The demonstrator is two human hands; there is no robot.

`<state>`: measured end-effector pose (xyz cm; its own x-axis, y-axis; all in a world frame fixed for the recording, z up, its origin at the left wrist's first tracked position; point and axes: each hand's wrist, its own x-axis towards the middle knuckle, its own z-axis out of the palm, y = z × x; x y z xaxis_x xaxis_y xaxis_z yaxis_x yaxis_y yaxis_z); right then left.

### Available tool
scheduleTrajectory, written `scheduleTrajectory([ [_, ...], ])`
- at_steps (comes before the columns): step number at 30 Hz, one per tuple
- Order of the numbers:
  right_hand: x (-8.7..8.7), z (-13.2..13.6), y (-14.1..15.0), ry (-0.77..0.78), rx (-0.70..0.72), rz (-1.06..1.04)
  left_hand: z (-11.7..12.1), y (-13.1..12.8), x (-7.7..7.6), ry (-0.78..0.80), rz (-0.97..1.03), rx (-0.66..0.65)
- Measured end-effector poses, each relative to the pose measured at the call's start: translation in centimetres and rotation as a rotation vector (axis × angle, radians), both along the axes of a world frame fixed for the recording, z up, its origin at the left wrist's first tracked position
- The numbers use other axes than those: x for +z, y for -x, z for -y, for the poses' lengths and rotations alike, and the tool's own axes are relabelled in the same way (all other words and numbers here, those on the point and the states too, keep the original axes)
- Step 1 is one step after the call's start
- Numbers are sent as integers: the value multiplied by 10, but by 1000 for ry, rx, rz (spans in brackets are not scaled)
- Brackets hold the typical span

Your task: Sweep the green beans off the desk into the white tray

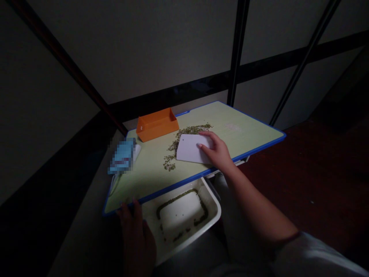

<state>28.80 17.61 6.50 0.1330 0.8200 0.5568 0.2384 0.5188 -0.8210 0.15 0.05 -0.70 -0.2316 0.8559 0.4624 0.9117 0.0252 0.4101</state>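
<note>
Our right grip [215,151] holds the card [188,149] by the grain [192,130] on the counter [253,132]; can't tell our left grip's [134,227] state. Some grain's in the tub [213,209], plenty remains up top.

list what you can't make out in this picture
All in the head view:
Blue item: details lost to pixelation.
Grains: too small to identify.
Card: right end hidden by the right hand.
Tub: far side hidden by the table.
Left hand: shadow hides whether it grips the tub; forearm cut off by the bottom edge.
</note>
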Motion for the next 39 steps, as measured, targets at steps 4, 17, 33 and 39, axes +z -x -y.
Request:
scheduleTrajectory([
  [4,0,1,1,24,17,44,0,2,-2,-30,-26,-16],
  [17,1,6,2,42,90,120,4,-2,-2,-2,46,25],
  [33,-1,6,3,33,116,107,3,-4,-3,-21,75,50],
  [39,-2,6,3,46,120,104,5,-5,-1,-8,94,48],
])
